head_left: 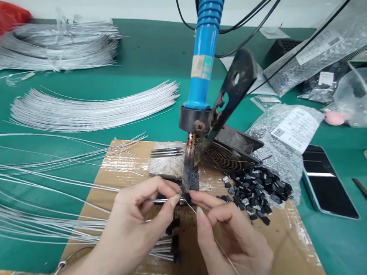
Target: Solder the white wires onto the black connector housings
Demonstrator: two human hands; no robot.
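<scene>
A blue-handled soldering iron [201, 86] hangs upright in a black metal bracket [237, 82], its dark tip [187, 171] pointing down. Just left of the tip's lower end, my left hand [136, 222] pinches white wires [104, 187] between thumb and fingers. My right hand [236, 237] is closed on a thin strand of solder wire [229, 262], whose end reaches the tip. The small part at the tip is partly hidden by my fingers. Below my left hand lie finished-looking wire ends with black pieces [175, 248].
Cardboard [289, 245] covers the green table [335, 257]. Small black connectors [255, 190] are heaped at right, near a phone [329, 181] and plastic bags [284, 132]. White wire bundles [94, 110] lie at left. A pad with metal pins [165, 163] sits behind my left hand.
</scene>
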